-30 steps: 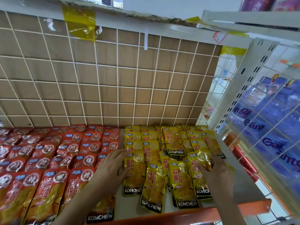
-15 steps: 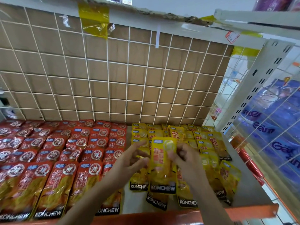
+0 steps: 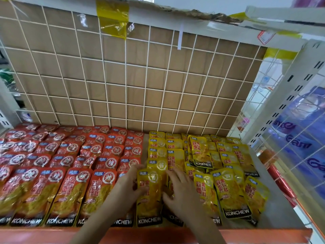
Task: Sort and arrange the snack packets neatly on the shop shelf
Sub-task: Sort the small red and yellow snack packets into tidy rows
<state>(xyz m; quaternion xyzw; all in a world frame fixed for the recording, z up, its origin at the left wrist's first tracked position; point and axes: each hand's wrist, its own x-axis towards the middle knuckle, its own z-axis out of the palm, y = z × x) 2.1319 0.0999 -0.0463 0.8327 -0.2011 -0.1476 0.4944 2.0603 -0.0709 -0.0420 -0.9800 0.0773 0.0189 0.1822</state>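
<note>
1. Evidently gripped the front yellow packet (image 3: 149, 196) by its left edge with the left hand (image 3: 125, 188), thumb across the face, fingers curled at the top corner; lay at the front of the shelf (image 3: 260, 175), just beside the red packets (image 3: 70, 175).
2. Pressed the right hand (image 3: 182, 190) flat, fingers spread and released, on the packet's right edge and the yellow pile (image 3: 228, 191) beside it.
3. Could have pushed it over the edge of the red row, mixing the colours, given the tight seam there.
4. Might have slid over the orange front lip (image 3: 263, 233) on slick foil if let go askew.
5. Risked dragging the crooked pile further out of line, or knocking the loose packet (image 3: 200, 152) lying atop it, with a careless sweep of the right hand.
</note>
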